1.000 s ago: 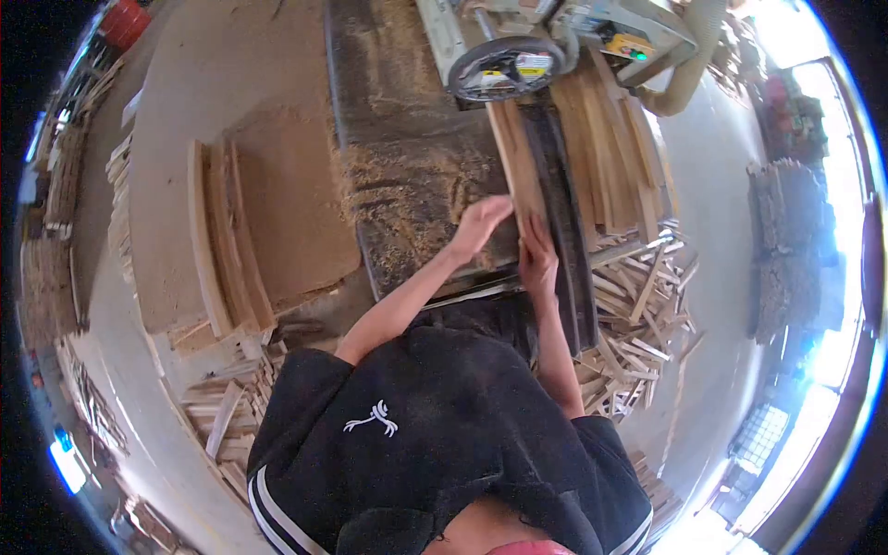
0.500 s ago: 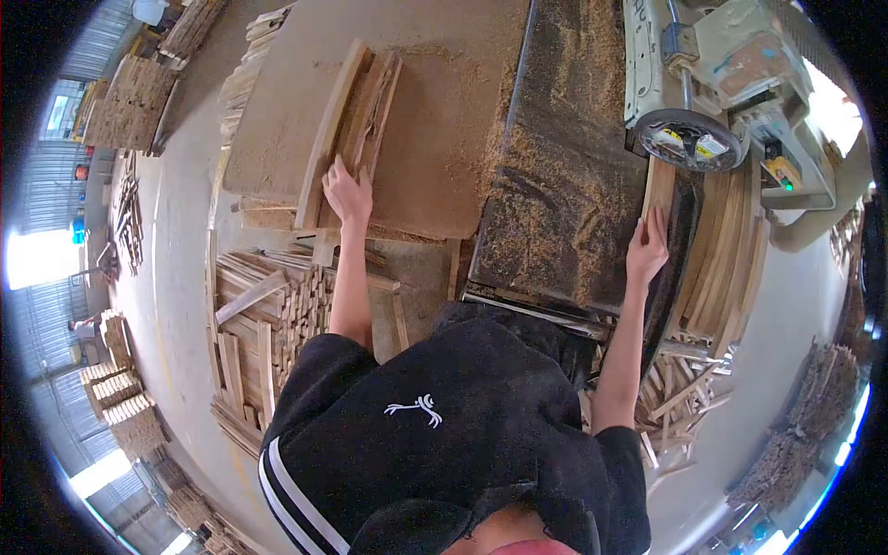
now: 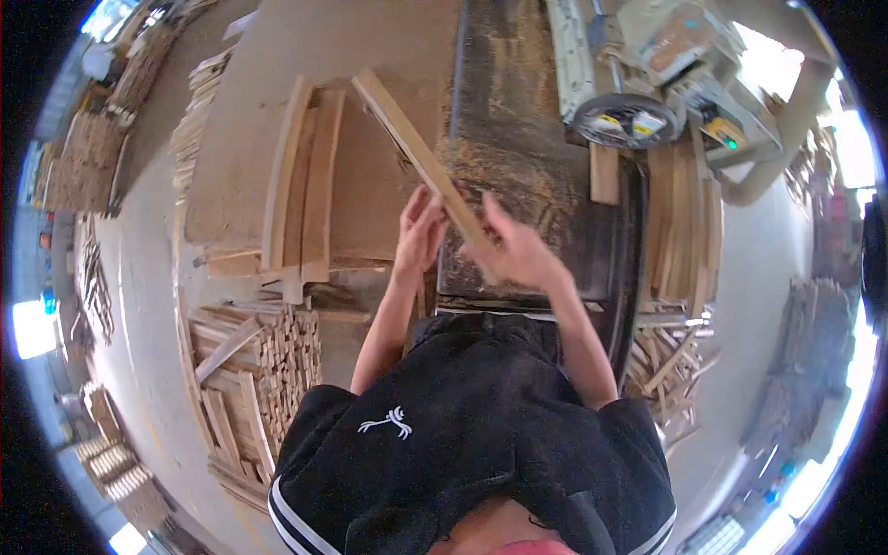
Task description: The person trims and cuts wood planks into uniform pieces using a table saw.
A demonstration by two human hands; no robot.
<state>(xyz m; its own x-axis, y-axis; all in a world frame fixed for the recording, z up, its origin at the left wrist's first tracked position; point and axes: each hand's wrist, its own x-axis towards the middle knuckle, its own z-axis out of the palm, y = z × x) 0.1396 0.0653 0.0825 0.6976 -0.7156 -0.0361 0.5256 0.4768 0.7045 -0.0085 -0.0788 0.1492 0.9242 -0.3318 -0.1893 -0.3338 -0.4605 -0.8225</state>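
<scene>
A wooden strip (image 3: 407, 129) is held up at a slant in front of me, over the gap between the brown table and the black machine bed. My right hand (image 3: 525, 254), blurred by motion, is closed round its near end. The curled fingers of my left hand (image 3: 423, 231) press against its left side, a little farther up. To the left, several wooden boards (image 3: 316, 185) lie side by side on the brown table (image 3: 388, 55). Another wooden piece (image 3: 604, 176) sticks out toward me from under the machine's wheel (image 3: 626, 121).
Sawdust covers the black machine bed (image 3: 518, 55). Long boards (image 3: 675, 231) are stacked right of it. Stacked strips (image 3: 287, 361) stand at my lower left, loose offcuts (image 3: 661, 370) at my lower right. A green light (image 3: 732, 143) shows on the machine.
My left hand has left the boards on the table, and my right hand the piece at the wheel. Both are now together at a raised strip. Less of the piece at the wheel shows.
</scene>
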